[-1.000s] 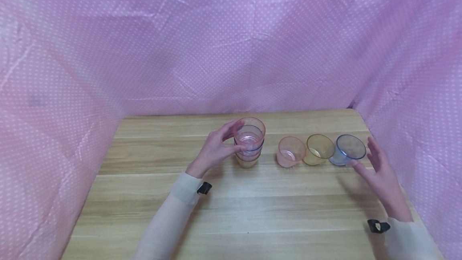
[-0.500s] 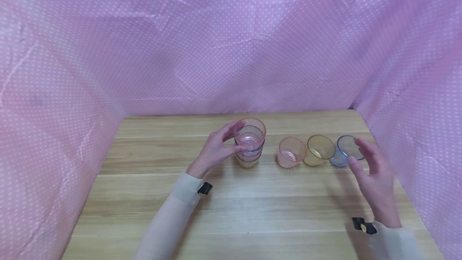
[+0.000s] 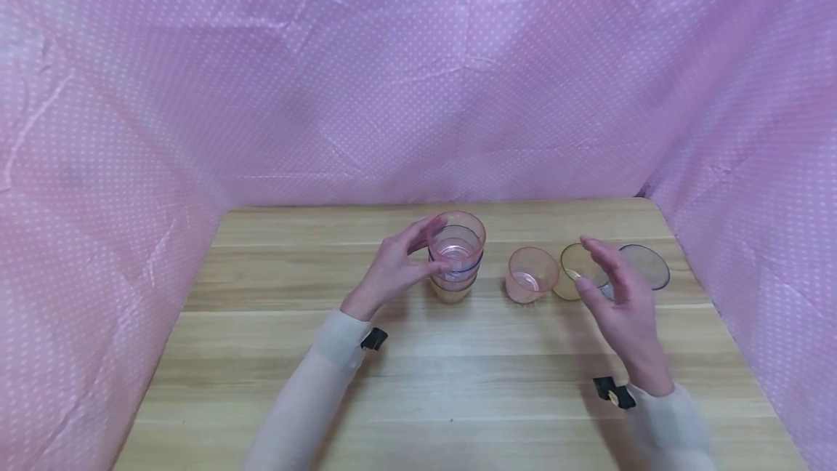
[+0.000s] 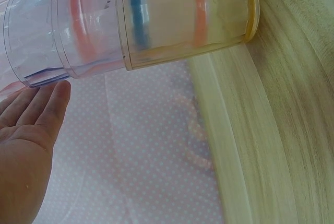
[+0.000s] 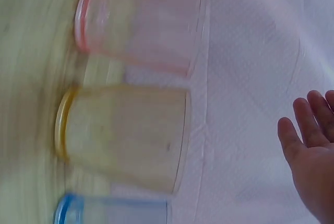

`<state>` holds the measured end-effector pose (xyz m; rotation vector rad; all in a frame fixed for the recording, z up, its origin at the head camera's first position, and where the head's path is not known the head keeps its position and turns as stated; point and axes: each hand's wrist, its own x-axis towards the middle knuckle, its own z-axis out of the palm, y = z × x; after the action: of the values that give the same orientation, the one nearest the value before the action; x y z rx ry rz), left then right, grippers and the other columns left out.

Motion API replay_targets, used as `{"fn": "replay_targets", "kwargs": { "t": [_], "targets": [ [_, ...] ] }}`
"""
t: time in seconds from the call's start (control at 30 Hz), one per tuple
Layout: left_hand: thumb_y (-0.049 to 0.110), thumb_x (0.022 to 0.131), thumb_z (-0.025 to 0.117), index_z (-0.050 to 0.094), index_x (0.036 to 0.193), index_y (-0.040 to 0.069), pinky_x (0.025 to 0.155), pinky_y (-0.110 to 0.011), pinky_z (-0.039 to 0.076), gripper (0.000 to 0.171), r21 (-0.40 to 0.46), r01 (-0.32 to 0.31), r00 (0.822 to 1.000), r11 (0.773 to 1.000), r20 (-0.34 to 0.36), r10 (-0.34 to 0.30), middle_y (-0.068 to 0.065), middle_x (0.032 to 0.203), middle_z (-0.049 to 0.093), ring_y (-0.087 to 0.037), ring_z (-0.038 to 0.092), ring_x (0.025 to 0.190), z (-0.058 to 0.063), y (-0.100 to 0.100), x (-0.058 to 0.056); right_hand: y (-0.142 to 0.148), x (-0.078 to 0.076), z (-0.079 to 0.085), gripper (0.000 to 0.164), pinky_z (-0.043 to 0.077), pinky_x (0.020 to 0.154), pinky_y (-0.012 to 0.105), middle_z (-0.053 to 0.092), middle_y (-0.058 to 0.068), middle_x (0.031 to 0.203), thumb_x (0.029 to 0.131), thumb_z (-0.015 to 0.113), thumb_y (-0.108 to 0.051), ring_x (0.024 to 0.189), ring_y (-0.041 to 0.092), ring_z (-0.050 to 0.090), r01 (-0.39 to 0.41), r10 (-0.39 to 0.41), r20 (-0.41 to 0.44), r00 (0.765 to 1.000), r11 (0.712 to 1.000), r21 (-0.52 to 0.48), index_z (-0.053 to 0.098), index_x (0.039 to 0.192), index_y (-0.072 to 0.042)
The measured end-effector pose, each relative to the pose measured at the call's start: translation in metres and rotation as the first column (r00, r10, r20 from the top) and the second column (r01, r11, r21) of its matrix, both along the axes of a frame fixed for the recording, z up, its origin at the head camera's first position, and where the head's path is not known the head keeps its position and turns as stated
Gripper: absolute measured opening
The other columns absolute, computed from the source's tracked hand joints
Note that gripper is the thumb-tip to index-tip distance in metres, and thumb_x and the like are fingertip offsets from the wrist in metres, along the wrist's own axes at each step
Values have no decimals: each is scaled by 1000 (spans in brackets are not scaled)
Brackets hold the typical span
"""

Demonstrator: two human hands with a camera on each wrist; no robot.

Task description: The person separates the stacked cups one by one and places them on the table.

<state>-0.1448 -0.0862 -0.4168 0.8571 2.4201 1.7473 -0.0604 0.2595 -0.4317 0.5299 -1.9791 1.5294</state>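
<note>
My left hand (image 3: 395, 267) curves its thumb and fingers round the upper part of an upright stack of clear tinted cups (image 3: 455, 283). A pink cup tops the stack and a yellow one is at the bottom; blue shows between them. To the right, a pink cup (image 3: 531, 272), a yellow cup (image 3: 566, 289) and a blue cup (image 3: 652, 267) stand upright in a row. My right hand (image 3: 624, 311) hovers empty, thumb and fingers apart, partly hiding the yellow and blue cups. The right wrist view shows that hand (image 5: 313, 156) apart from the yellow cup (image 5: 125, 135).
All the cups stand on a wood-grain table (image 3: 418, 384). Pink dotted cloth (image 3: 405, 93) hangs behind the table and along both sides. The table's back edge runs a little behind the cups.
My right hand has moved left from beside the blue cup to over the yellow one, carrying nothing. The left hand and the stack stay where they were.
</note>
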Motion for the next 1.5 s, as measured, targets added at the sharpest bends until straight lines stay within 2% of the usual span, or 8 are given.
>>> {"fn": "replay_targets", "kwargs": {
  "t": [0.67,0.93,1.03,1.1,1.17,1.27,1.37,1.5],
  "targets": [
    [9,83,87,50,151,5,112,-28,48,77,1,10,1000,1000,-3,-10,-8,149,58,-23,60,132,2,0,0,-62,-32,18,68,39,118,26,54,8,153,86,78,3,142,16,48,-110,80,128,989,961,253,55,149,-8],
    [13,84,87,49,153,6,112,-33,49,79,-12,2,1000,1000,11,-2,-10,150,57,-26,61,130,2,-1,1,-77,-46,27,73,40,119,45,50,3,157,91,81,-13,141,30,49,-170,92,230,969,922,348,49,156,-18],
    [14,85,87,48,153,6,112,-34,49,79,-27,-3,1000,1000,17,4,-12,150,57,-27,62,130,2,-1,2,-82,-49,30,74,61,88,34,59,10,146,93,80,-19,92,19,74,-221,117,294,948,911,348,45,158,-24],
    [14,85,87,48,153,5,111,-33,50,79,-39,-7,1000,999,19,7,-14,149,57,-27,62,129,3,-1,2,-85,-50,31,75,60,60,28,59,12,145,94,80,-24,53,12,64,-241,120,327,937,901,359,43,159,-26],
    [14,85,87,47,154,5,111,-33,50,80,-51,-7,1000,999,20,8,-15,149,57,-28,62,129,3,-1,2,-88,-52,32,77,59,57,28,58,12,146,94,79,-29,40,10,52,-251,114,347,931,890,380,41,160,-27],
    [14,86,87,45,155,5,111,-32,50,81,-67,-9,1000,998,26,11,-14,150,56,-29,62,129,2,-2,2,-91,-56,33,78,57,98,43,50,9,156,93,80,-35,92,21,73,-230,82,332,940,870,436,42,160,-23],
    [15,86,87,44,157,9,112,-30,49,84,-70,-13,999,997,46,16,-10,151,56,-27,62,130,0,-3,3,-93,-59,33,80,40,118,55,50,9,156,91,81,-36,143,30,48,-231,81,325,942,860,455,43,159,-19],
    [14,84,88,42,158,10,113,-29,47,87,-47,-15,997,999,81,19,-10,151,56,-25,58,134,-5,-6,5,-95,-62,35,82,38,119,57,50,11,156,90,83,-35,144,32,46,-263,110,341,933,857,443,43,159,-17]
  ]
}}
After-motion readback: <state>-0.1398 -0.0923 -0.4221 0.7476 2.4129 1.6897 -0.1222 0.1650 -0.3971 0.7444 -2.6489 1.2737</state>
